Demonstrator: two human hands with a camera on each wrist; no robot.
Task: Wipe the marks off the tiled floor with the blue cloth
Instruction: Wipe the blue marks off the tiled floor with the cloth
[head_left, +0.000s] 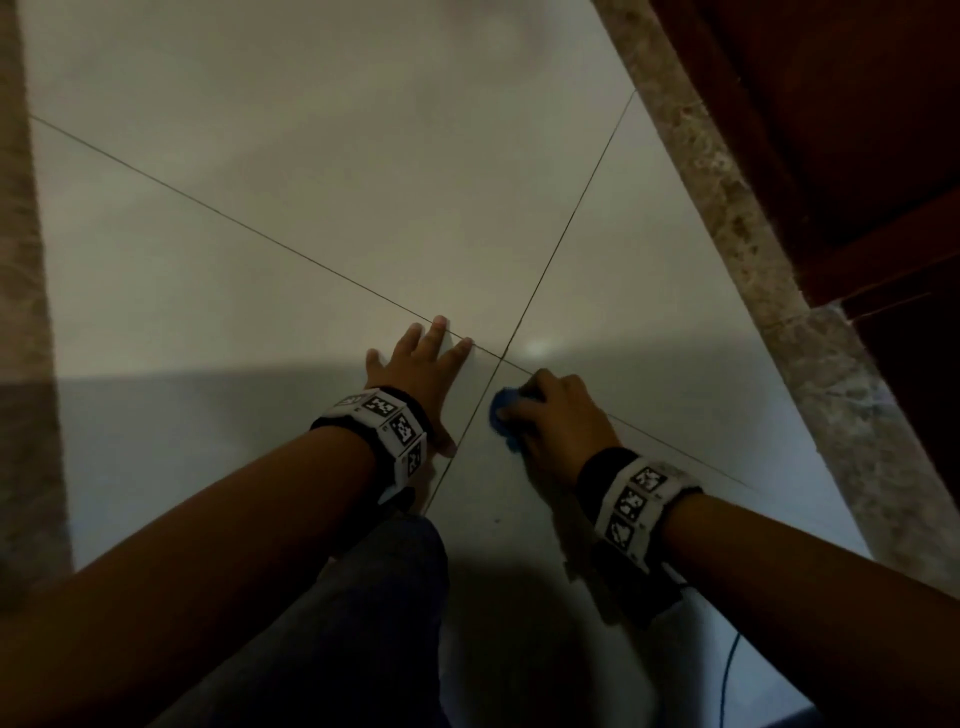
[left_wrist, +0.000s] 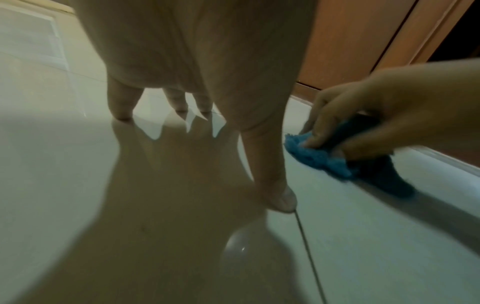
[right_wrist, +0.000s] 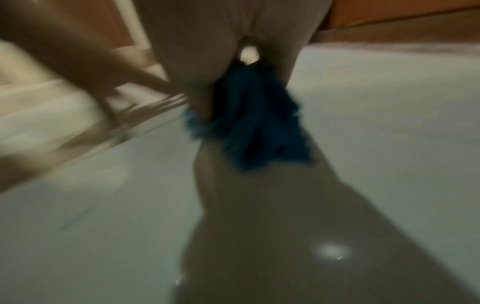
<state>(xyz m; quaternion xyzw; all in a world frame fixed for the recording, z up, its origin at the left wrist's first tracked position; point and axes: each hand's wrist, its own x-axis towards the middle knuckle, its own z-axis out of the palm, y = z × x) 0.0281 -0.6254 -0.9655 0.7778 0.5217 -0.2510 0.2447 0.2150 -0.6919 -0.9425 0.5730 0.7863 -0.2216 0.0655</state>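
Blue cloth (head_left: 503, 422) bunched in the right hand (head_left: 558, 415) rubs the floor (head_left: 322, 218) beside the flat, splayed left hand (head_left: 415, 369); wiping looks midway, though no marks show clearly.

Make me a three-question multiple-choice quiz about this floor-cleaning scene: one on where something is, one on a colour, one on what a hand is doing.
1. Where is the cloth?
A. On the tiled floor beside the grout-line crossing
B. Draped over the wooden door
C. On the person's knee

2. What colour is the cloth?
A. Red
B. Blue
C. White

3. What is the left hand doing?
A. Holding the cloth
B. Making a fist in the air
C. Resting flat on the floor, fingers spread

Answers:
1 A: the right hand presses it onto the tile there.
2 B: it shows blue in all views.
3 C: its straight fingers touch the tile.
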